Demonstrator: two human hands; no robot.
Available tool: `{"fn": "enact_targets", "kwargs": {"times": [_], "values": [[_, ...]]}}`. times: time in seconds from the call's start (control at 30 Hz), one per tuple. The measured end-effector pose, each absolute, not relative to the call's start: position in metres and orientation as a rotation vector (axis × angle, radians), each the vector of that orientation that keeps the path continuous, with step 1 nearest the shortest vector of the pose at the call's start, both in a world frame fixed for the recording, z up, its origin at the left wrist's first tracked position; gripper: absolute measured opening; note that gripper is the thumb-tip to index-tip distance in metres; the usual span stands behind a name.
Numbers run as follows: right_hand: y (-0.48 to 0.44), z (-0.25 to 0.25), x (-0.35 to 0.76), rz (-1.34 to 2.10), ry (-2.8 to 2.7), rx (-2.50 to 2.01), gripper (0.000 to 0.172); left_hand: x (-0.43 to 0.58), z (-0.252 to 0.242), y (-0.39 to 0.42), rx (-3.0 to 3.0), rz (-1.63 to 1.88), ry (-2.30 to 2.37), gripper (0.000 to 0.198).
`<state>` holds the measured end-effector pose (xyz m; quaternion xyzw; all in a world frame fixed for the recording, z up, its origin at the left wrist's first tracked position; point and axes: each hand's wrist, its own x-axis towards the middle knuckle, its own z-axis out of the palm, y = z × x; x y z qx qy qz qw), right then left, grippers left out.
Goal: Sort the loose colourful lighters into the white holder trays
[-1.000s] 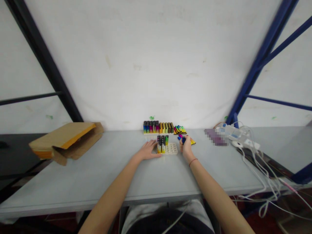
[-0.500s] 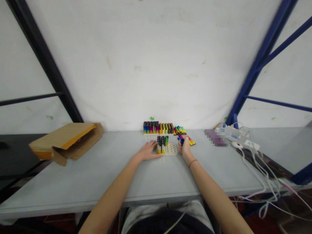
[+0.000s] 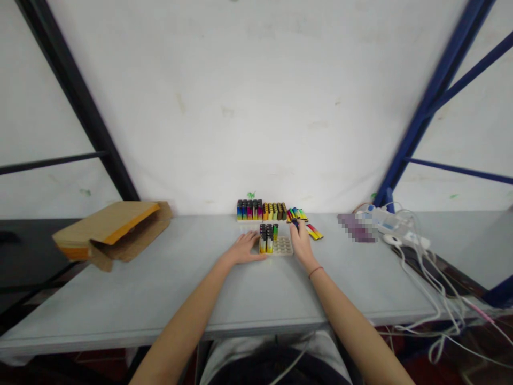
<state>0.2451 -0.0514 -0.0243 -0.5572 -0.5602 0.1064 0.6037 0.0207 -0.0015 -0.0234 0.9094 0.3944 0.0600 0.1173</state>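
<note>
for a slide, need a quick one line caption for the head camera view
Left hand beside a cream tray of upright lighters, right hand holding a dark blue lighter

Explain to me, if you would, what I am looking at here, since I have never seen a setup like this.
There is no machine here: a camera worn on a person's head looks forward and down at their two bare hands. The left hand rests on a grey table beside a white tray holding upright lighters. The right hand pinches what looks like a dark blue lighter. Behind them stands a row of lighters. A cardboard box lies at far left, and white cables lie at right.
</note>
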Motion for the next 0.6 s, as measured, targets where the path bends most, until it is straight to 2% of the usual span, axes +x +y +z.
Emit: {"fn": "enact_targets", "kwargs": {"times": [0.13,0.37,0.6], "values": [[-0.0561,-0.0161,0.2424,0.076,-1.479,-1.236,0.028,0.0205,-0.0253,-0.0009,2.661,0.188,1.154,0.093],[-0.0533,-0.02,0.2431,0.322,-1.553,-1.191,0.031,0.0197,-0.0279,0.0016,2.667,0.199,1.159,0.095],[-0.0562,-0.0231,0.2432,0.221,-1.655,-1.261,0.03,0.0197,-0.0279,0.0021,2.67,0.195,1.154,0.092]]}}
